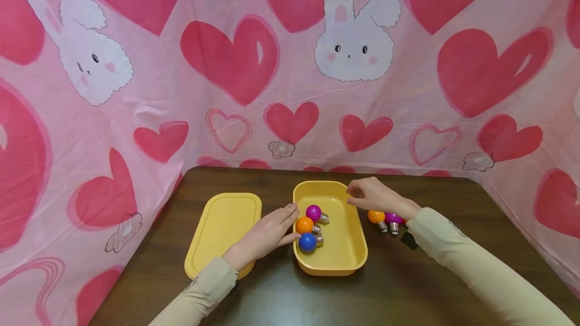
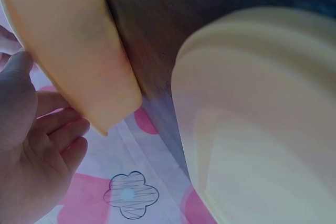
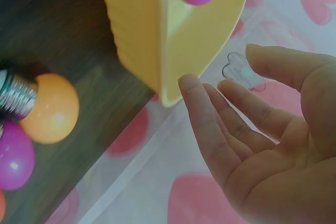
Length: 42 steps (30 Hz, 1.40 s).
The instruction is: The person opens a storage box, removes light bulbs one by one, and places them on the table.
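Observation:
A yellow rectangular box [image 1: 340, 238] stands in the middle of the table. Along its left side lie a magenta bulb [image 1: 313, 212], an orange bulb [image 1: 304, 225] and a blue bulb [image 1: 307, 243], bases pointing right. At the left rim, my left hand [image 1: 267, 231] has its fingers extended and holds nothing. My right hand [image 1: 378, 197] hovers by the box's far right rim, fingers loosely bent, with nothing between thumb and fingertips. Below its wrist, outside the box, are another orange bulb [image 3: 54, 109] and another magenta bulb [image 3: 16, 158]; a red one shows partly behind the sleeve.
A yellow lid [image 1: 226, 230] lies flat left of the box, partly under my left forearm. Near the right sleeve is a small dark object [image 1: 410, 241]. Pink heart-printed cloth [image 1: 308, 89] hangs behind the brown table [image 1: 421, 286].

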Tool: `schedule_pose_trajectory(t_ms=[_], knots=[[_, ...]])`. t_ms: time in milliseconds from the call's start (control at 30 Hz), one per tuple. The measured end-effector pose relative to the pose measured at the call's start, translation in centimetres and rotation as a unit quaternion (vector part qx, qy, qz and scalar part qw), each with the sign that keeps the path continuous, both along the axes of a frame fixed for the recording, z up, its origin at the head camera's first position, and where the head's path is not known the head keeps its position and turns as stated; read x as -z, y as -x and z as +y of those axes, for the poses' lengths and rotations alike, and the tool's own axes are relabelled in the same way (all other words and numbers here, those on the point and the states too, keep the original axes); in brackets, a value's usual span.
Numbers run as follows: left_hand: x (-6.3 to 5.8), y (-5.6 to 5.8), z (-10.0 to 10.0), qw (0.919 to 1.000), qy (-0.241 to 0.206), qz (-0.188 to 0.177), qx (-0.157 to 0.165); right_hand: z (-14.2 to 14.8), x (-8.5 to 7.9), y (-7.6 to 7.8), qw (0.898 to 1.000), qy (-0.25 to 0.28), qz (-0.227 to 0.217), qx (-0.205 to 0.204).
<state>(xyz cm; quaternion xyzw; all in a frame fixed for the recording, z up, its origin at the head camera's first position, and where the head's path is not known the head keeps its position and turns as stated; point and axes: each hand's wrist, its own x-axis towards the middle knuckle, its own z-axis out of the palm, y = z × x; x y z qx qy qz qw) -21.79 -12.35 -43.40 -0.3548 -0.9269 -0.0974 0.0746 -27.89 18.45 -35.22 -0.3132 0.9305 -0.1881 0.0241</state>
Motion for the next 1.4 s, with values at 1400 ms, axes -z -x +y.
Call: schedule_pose_trajectory(t_ms=[1400], knots=[[0.1,0.0,-0.1,0.9997,0.019,-0.012,-0.013,-8.6,3.1,2.0,0.99,-0.103,-0.093,-0.011]])
